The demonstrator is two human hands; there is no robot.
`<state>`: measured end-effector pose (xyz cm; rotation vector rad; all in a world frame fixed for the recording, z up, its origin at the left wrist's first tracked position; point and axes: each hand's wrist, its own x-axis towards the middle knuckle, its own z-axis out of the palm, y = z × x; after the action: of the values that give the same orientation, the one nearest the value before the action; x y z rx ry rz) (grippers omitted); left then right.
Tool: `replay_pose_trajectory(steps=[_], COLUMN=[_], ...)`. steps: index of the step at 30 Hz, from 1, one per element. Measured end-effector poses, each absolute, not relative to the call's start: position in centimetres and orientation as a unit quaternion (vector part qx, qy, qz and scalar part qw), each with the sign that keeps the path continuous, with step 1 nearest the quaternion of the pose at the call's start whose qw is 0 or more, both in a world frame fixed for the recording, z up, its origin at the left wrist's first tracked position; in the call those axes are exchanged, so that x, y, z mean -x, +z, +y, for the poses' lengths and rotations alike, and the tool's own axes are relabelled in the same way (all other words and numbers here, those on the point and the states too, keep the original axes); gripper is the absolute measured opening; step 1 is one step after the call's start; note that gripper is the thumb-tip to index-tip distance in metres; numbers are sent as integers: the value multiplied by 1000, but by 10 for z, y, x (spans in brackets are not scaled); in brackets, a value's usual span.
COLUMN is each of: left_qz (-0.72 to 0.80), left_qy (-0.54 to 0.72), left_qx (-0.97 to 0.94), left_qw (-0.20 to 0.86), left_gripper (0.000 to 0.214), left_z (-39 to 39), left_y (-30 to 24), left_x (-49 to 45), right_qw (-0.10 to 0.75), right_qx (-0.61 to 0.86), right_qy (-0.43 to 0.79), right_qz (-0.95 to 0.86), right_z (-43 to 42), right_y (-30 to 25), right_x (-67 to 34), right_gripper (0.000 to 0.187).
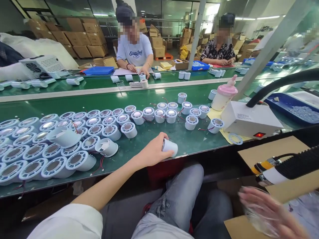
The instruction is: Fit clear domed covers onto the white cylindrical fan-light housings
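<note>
My left hand (154, 151) reaches out over the near edge of the green conveyor belt (159, 96) and is closed around a small white cylindrical housing (170, 147). My right hand (266, 212) is low at the right, over a cardboard box (249, 229). It is smeared by motion and seems to touch something clear that I cannot make out. Several white round housings (74, 132) with metal discs crowd the belt to the left of my left hand, some tipped on their sides with red wires.
A white box with a red switch (249, 121) and a black hose stands at the right, behind it a pink-capped bottle (224, 94) and a blue tray (291, 111). Two people work across the belt. A handheld tool (284, 167) lies on cardboard.
</note>
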<state>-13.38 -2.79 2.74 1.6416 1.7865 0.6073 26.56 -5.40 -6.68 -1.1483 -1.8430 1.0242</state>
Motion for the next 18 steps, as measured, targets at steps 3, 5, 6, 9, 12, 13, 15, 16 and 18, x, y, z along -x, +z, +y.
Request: replay_pose_trajectory(steps=[3, 5, 6, 9, 12, 13, 15, 16, 18], left_qz=[592, 539, 515, 459, 431, 428, 427, 431, 442], left_qy=[279, 281, 272, 223, 180, 174, 175, 180, 192], left_qx=[-593, -567, -550, -492, -482, -496, -530, -561, -639], left_qw=[469, 557, 599, 705, 742, 735, 712, 683, 599], left_gripper=[58, 54, 52, 52, 40, 35, 26, 22, 17], left_z=[-33, -36, -37, -39, -39, -39, -38, -39, -40], left_y=[18, 10, 6, -4, -8, -7, -1, 2, 9], left_x=[116, 102, 96, 79, 69, 68, 67, 67, 67], right_qw=[322, 321, 322, 315, 280, 268, 240, 225, 205], right_qx=[367, 372, 380, 397, 422, 433, 445, 444, 434], right_qy=[376, 304, 270, 157, 82, 80, 99, 114, 167], right_qz=[-787, -816, -824, -848, -858, -857, -857, -860, -861], right_z=[-67, -68, -67, -63, -60, -59, -57, -56, -55], right_y=[-51, -41, -36, -25, -17, -15, -14, -14, -14], right_x=[-217, -187, -175, -154, -146, -145, -144, -144, -145], right_gripper=[48, 49, 50, 50, 45, 43, 34, 28, 20])
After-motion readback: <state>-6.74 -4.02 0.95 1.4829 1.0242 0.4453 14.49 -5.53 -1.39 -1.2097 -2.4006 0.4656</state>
